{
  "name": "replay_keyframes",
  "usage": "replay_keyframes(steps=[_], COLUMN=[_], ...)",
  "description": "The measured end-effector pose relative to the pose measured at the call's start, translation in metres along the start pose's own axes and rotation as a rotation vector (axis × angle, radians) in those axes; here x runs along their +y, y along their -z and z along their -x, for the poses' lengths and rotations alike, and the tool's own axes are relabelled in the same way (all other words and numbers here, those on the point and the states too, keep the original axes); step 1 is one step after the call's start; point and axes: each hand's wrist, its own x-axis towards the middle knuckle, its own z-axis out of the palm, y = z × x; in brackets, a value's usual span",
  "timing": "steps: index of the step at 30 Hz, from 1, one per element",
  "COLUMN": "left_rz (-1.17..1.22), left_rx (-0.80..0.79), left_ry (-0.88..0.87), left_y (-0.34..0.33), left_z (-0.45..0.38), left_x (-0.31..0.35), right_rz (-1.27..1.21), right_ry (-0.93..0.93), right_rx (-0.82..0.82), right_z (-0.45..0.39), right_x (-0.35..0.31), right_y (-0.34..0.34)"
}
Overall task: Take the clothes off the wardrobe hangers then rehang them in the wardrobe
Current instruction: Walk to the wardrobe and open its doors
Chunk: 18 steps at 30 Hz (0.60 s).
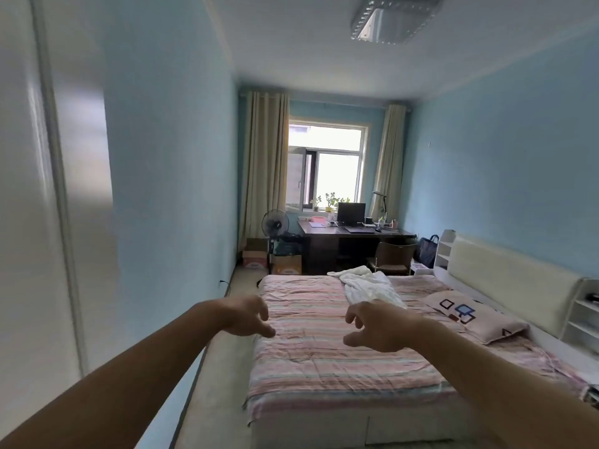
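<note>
Left hand point(248, 315) and right hand point(377, 325) — each grip loosely curled, holding nothing — above the bed point(324, 367).

White garment point(369, 285) crumpled on bed's far end

A bed point(324, 351) is lying at centre, its headboard point(505, 280) sitting at three o'clock. A pillow point(476, 315) is resting on it toward three o'clock, a crumpled cloth point(369, 283) toward twelve. Beyond, at twelve o'clock, a desk point(353, 238) is standing under the window point(327, 166), a fan point(275, 225) standing left of it.
</note>
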Motion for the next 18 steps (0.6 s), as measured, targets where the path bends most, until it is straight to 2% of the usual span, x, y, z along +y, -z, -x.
replay_keyframes(steps=[8,18], left_rz=[-0.027,-0.022], left_rx=[-0.002,-0.031], left_ry=[-0.021,-0.031], left_y=[0.028,0.046], left_z=[-0.104,-0.243], left_x=[-0.055,-0.110], right_rz=[-0.004,-0.017], right_ry=[-0.066,-0.105], right_rx=[-0.049,-0.037], right_z=[-0.106,-0.251], right_x=[0.004,0.046], right_y=[0.004,0.007])
